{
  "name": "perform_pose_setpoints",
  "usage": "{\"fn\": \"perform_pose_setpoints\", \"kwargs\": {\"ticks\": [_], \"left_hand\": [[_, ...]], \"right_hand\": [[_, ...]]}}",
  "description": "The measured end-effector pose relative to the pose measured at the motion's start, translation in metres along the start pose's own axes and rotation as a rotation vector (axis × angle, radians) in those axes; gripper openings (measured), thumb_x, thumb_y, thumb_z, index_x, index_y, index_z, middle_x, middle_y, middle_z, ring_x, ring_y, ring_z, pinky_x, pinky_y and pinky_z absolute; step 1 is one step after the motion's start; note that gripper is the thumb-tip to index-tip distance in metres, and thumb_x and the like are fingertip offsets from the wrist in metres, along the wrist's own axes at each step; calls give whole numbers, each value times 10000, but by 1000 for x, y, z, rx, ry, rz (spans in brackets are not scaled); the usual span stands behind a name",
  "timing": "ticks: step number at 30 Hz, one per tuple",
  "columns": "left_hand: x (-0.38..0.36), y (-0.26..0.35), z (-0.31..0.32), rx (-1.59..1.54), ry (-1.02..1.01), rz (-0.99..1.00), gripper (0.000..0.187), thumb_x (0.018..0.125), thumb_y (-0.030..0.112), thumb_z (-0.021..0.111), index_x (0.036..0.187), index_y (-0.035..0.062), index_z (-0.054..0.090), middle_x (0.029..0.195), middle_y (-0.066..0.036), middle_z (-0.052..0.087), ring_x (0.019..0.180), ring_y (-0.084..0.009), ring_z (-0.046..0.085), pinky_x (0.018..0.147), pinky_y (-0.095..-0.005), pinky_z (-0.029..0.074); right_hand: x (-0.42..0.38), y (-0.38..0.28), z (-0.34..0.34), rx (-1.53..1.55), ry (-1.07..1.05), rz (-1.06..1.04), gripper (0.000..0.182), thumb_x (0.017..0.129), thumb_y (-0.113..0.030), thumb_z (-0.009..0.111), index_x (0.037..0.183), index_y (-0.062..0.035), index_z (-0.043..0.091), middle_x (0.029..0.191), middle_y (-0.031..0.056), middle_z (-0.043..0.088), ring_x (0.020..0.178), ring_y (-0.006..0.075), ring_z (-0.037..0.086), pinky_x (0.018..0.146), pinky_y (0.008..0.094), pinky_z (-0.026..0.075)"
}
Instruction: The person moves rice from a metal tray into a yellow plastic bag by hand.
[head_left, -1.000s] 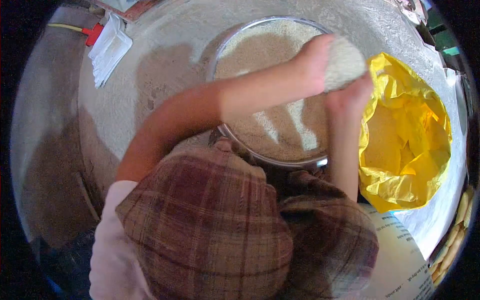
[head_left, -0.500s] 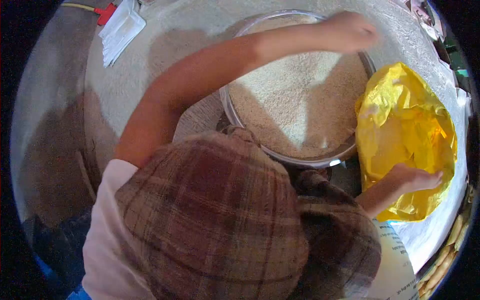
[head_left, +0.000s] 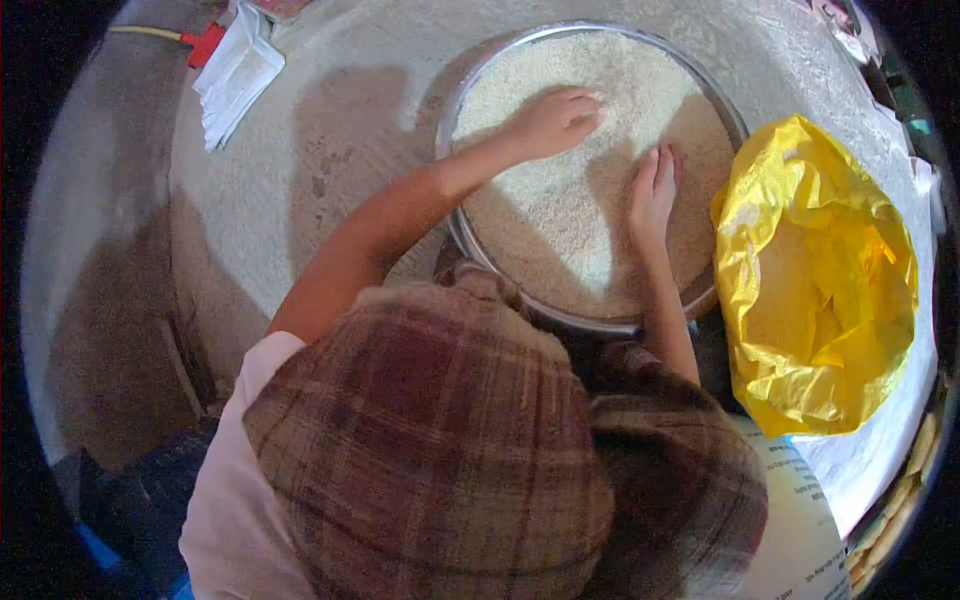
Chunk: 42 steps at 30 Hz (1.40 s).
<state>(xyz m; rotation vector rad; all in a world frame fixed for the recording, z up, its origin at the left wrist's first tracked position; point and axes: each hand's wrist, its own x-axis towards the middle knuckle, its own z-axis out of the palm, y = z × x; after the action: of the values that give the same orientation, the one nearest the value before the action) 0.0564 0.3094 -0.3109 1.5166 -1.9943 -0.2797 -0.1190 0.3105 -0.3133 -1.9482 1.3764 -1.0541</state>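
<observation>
Pale grain [head_left: 555,215]: lay directly beneath my fingers, contact uncertain, in a round metal pan [head_left: 600,326] that had no long axis. My left hand [head_left: 555,122]: fingers were loosely bent, nothing visibly gripped. My right hand [head_left: 655,195]: fingers were extended, ungripping, nearer the yellow bag [head_left: 745,300] beside the pan. Grain surface: was fine, loose, partly shadowed.

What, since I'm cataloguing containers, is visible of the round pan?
The round pan has a shiny, metal-looking rim and sits flat on the floor. Pale, grainy material hides its bottom. The left hand and right hand are inside; the right forearm crosses the near rim. A yellow bag stands at its right.
</observation>
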Motion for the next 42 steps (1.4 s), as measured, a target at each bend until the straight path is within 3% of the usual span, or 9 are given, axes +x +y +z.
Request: {"fn": "perform_pose_setpoints", "kwargs": {"ticks": [6, 10, 12, 15, 24, 26, 30, 36, 42], "left_hand": [[-24, 27, 16, -681, 39, -377, 272, 774, 180, 452, 964, -8, 497, 1017, -109, 491, 941, -214, 460, 834, -292, 333], [-26, 45, 21, -975, 184, -269, 289, 780, 170, 414, 995, -15, 471, 999, -102, 504, 928, -207, 470, 850, -307, 327], [-15, 66, 5, -1928, 55, -1025, 315, 789, 195, 372, 1030, 9, 452, 985, -110, 512, 929, -215, 472, 852, -330, 334], [-15, 73, 15, -1994, 148, -958, 314, 796, 230, 345, 1001, 31, 476, 977, -110, 516, 911, -221, 485, 834, -339, 355], [60, 143, -36, -1981, 74, -763, 259, 766, 213, 359, 842, 35, 530, 835, -98, 559, 787, -215, 533, 739, -327, 413], [89, 151, -29, -2057, -138, -640, 272, 770, 219, 338, 846, 42, 530, 834, -100, 566, 768, -218, 544, 736, -338, 420], [142, 211, -8, -1890, -537, -471, 233, 735, 229, 391, 751, 51, 541, 728, -101, 567, 658, -205, 548, 632, -343, 437], [159, 196, -35, -579, -373, 306, 533, 790, 454, 237, 886, 12, 518, 912, -159, 533, 869, -273, 495, 772, -382, 370], [90, 82, -71, -694, 106, -274, 474, 790, 419, 341, 1019, 27, 478, 959, -114, 514, 901, -218, 474, 781, -328, 365]], "right_hand": [[-8, 4, 10, 147, 85, -18, 391, 832, -228, 308, 1067, 70, 398, 1122, 222, 376, 1060, 316, 339, 910, 350, 230], [-16, -18, 17, 337, 125, 114, 352, 827, -203, 295, 1044, 38, 433, 1047, 192, 439, 994, 284, 401, 863, 332, 285], [-14, -29, 17, 644, 53, 340, 371, 829, -230, 274, 1028, 27, 453, 1031, 171, 454, 973, 255, 417, 852, 322, 292], [-13, -51, 14, 925, 173, 479, 369, 833, -250, 277, 1031, -2, 464, 1036, 115, 461, 957, 193, 426, 844, 293, 309], [40, -91, -46, 1056, 469, 333, 325, 808, -231, 291, 946, -14, 490, 930, 115, 493, 859, 206, 466, 770, 306, 360], [51, -112, -77, 1408, 487, 378, 341, 798, -238, 284, 1004, -25, 452, 960, 108, 496, 903, 222, 471, 807, 340, 362], [56, -97, -139, 1161, 556, 298, 400, 777, -299, 279, 1003, -15, 446, 961, 119, 496, 910, 240, 476, 807, 356, 368], [35, -64, -190, 831, 845, 406, 549, 788, -352, 325, 1167, 32, 225, 1169, 189, 287, 1087, 301, 308, 871, 402, 297], [21, -82, -179, -122, 1125, 77, 542, 808, -321, 361, 1175, 44, 198, 1166, 216, 264, 1056, 297, 311, 884, 397, 264]]}}
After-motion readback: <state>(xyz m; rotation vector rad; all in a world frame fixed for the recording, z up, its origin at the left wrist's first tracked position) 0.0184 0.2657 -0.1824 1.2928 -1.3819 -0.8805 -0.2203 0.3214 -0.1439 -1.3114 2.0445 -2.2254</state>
